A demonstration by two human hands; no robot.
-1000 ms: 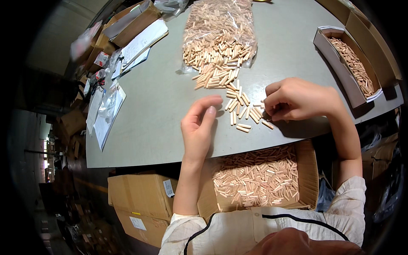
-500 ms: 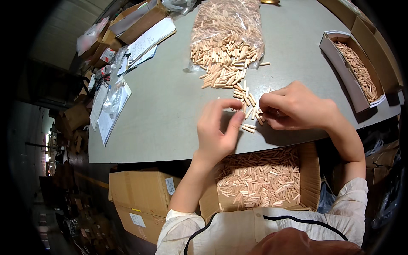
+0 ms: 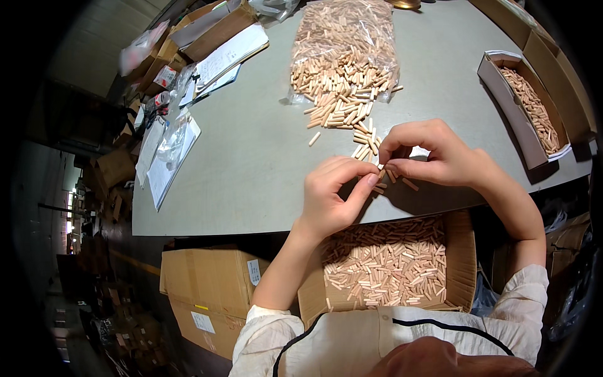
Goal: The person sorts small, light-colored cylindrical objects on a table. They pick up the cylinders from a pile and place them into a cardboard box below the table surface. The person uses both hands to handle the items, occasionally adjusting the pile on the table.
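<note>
Over a grey worktable (image 3: 251,157), at its near edge, a person's two bare hands meet above a scatter of short wooden dowel pins (image 3: 367,139). Left hand (image 3: 333,198) curls its fingers narrow, thumb and forefinger pinched together at the tip on what looks like a single pin, though the pin itself is too small to make out for certain. Right hand (image 3: 433,156) is likewise drawn in close, fingertips gathered on a few loose pins just beside the left thumb.

Sorting appears partly done, judging by how the stock lies: a cardboard box (image 3: 461,251) below the table edge, between the forearms, already holds a deep, jumbled layer of pins, while a clear plastic bag (image 3: 342,50) farther up the table is still well filled and spills more from its open mouth toward the hands. Much of the supply therefore seems yet to be handled.

Pins are pale, cylindrical and blunt-ended, light beech-coloured, with a dry, matt look. Bag film is glossy and creased. A long, narrow cardboard tray (image 3: 509,107) on the table's right side carries another row of the same pins. Papers in plastic sleeves (image 3: 169,157) and flat cartons (image 3: 207,25) lie along the far left edge. Closed brown cartons (image 3: 207,283) stand on the floor beneath, and the person's pale, crinkled sleeves (image 3: 264,342) frame the bottom.
</note>
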